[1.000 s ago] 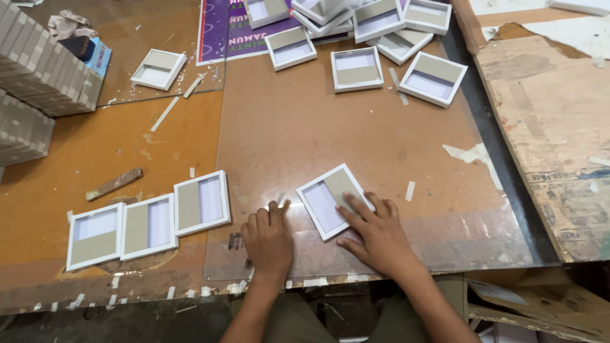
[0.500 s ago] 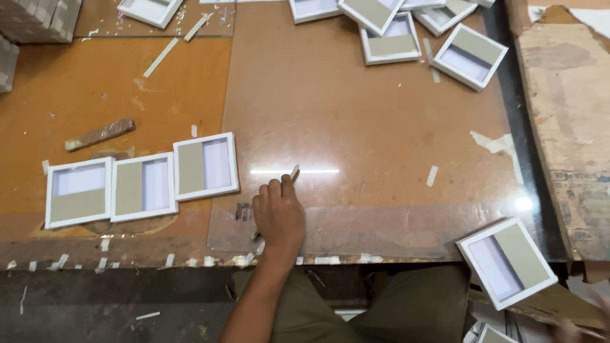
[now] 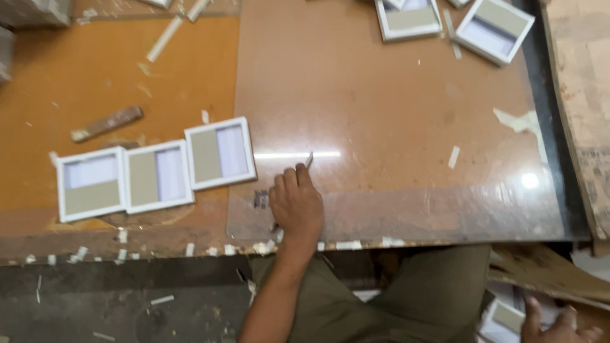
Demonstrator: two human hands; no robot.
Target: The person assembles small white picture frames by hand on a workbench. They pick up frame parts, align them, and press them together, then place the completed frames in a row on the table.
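My left hand [image 3: 295,203] lies flat on the glossy brown table [image 3: 394,127] near its front edge, holding nothing, fingertips just short of a small white strip [image 3: 309,160]. Left of it, three white square frames with grey card inserts lie in a row [image 3: 91,183] [image 3: 157,176] [image 3: 220,153]. My right hand [image 3: 559,325] is down below the table edge at the bottom right, partly cut off by the picture's border. It grips the edge of another white frame [image 3: 504,317].
Two more white frames [image 3: 406,19] [image 3: 495,28] lie at the table's far side. A wooden stick [image 3: 107,123] rests on the orange board at the left. Cardboard sheets [image 3: 581,95] lie along the right. White paper scraps litter the front edge and floor.
My right hand lifted the white frame off the table and carried it right and down below the table edge. My left hand stayed on the table. The view tilted downward.
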